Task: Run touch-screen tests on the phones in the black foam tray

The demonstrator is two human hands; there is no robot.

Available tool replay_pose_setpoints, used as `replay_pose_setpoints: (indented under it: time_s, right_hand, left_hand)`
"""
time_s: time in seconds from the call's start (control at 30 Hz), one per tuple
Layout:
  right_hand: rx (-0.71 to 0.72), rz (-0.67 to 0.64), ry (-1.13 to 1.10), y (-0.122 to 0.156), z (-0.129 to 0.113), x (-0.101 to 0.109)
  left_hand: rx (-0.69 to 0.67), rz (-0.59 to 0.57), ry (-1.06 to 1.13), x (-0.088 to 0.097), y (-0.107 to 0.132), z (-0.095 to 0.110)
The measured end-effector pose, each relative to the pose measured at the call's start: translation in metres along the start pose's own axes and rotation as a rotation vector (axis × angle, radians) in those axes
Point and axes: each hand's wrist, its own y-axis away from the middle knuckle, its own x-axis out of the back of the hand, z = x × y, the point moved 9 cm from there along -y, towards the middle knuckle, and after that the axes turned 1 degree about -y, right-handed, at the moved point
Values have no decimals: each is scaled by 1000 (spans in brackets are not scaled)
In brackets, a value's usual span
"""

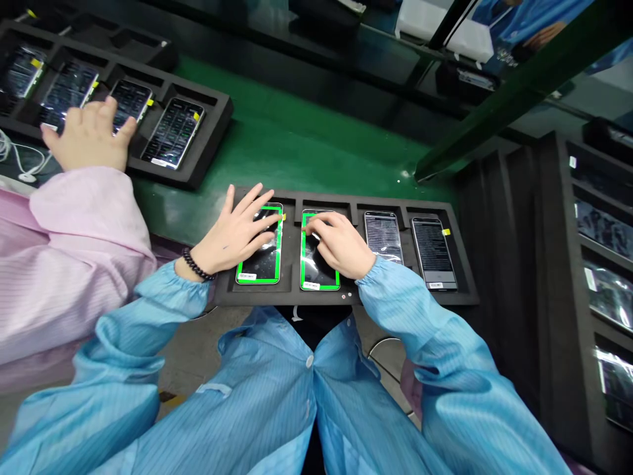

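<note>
Several smartphones lie face up in separate slots of a black foam tray (pixel 346 298) in front of me. My left hand (pixel 236 232) spreads its fingers over the leftmost smartphone (pixel 262 265), whose screen has a green border. On the second smartphone (pixel 316 272), also green-bordered, my right hand (pixel 341 243) rests its fingertips near the upper left of the screen; its fingers are bent and hold nothing I can see. Two more smartphones to the right show lines of text: one (pixel 383 236) partly behind my right wrist, the other (pixel 434 254) with a yellow tab.
At left, a co-worker's hand (pixel 93 135) in a pink sleeve is over another foam tray (pixel 210 142) of phones. Stacked foam trays (pixel 558 264) stand at right. A green post (pixel 494 99) rises behind my tray. White earphones (pixel 24 165) lie far left.
</note>
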Motion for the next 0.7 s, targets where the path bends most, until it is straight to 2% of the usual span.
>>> replay_pose_setpoints:
  time_s: [0.17, 0.3, 0.37, 0.43, 0.57, 0.63, 0.7]
  right_hand:
    - [-61, 48, -21, -15, 15, 2]
    - [-56, 49, -18, -16, 16, 0]
    - [-45, 59, -14, -13, 14, 6]
    - [-38, 102, -14, -6, 11, 19]
    - [-63, 219, -36, 25, 3, 55]
    - [-88, 228, -41, 47, -2, 64]
    - [-73, 173, -48, 67, -10, 61]
  left_hand:
    - [50, -2, 11, -8, -22, -18]
    - [45, 20, 23, -8, -20, -14]
    - [52, 28, 27, -3, -14, -10]
    - [82, 78, 42, 9, -4, -8]
    - [182, 288, 106, 45, 32, -7]
    - [245, 368, 163, 54, 55, -7]
    - [301, 418, 221, 54, 77, -8]
